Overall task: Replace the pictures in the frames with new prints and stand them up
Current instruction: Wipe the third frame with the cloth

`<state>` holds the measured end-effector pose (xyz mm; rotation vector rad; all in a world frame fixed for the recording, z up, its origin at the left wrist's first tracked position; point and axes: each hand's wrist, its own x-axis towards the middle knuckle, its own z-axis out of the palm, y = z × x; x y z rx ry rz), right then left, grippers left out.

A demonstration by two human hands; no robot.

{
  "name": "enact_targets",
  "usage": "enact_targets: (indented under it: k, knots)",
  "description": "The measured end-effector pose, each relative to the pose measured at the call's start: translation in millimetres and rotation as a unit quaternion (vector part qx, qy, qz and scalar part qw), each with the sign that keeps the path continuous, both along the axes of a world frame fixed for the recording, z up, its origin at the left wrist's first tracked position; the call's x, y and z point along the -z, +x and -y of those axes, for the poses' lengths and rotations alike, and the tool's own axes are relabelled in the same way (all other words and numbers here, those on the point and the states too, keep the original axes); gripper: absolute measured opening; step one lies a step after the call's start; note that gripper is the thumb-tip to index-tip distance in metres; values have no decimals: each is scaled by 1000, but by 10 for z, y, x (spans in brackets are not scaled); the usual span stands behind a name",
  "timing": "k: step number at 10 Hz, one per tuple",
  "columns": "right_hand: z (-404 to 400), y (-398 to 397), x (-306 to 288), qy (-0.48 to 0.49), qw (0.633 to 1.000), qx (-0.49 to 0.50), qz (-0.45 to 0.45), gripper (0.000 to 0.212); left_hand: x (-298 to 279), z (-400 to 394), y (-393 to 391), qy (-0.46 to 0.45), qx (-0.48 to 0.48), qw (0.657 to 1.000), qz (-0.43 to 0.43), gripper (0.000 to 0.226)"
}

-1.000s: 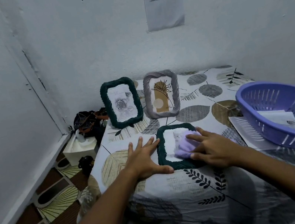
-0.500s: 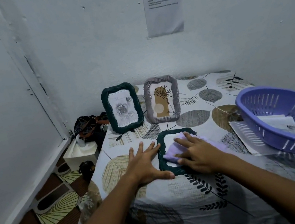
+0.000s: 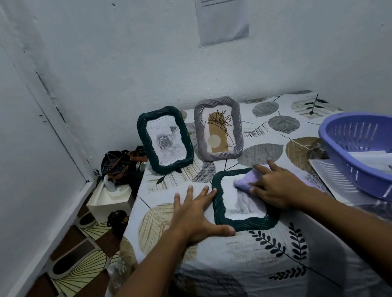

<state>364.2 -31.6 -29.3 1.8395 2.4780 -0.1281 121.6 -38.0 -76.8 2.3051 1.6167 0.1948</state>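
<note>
A dark green frame [image 3: 231,228] lies flat and face up near the table's front edge, with a pale picture in it. My left hand [image 3: 196,217] rests flat on the cloth at its left side, fingers spread, thumb against the frame's lower left corner. My right hand [image 3: 277,186] presses a lilac cloth [image 3: 246,181] onto the glass at the frame's upper right. Behind, a second dark green frame [image 3: 165,140] with a rose drawing and a grey frame [image 3: 219,129] with a leaf print stand upright.
A purple basket [image 3: 382,153] holding a print stands at the right on loose papers [image 3: 323,171]. The patterned tablecloth [image 3: 259,254] covers the table. On the floor to the left are a tissue box [image 3: 110,201] and dark bags [image 3: 119,163]. A sheet hangs on the wall [image 3: 219,1].
My right hand has slid the lilac cloth across the lying frame's glass, left and then back toward its upper right. My left hand has stayed in place.
</note>
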Motion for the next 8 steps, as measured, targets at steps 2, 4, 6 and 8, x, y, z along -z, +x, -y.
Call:
enact_targets:
  k: [2,4,6,8]
  knots:
    - [-328,-144,150,-3,997,51,-51,51,-4,-1,2,3,-1,1000,1,120]
    - [-390,-229,199,20,997,43,-55,47,5,-6,-7,7,-1,1000,-5,120]
    - [-414,-435,186,3,998,14,-58,46,10,-9,8,5,0,1000,-20,120]
    - [-416,-519,174,17,998,20,-61,47,-2,-16,-2,14,-4,999,-31,118]
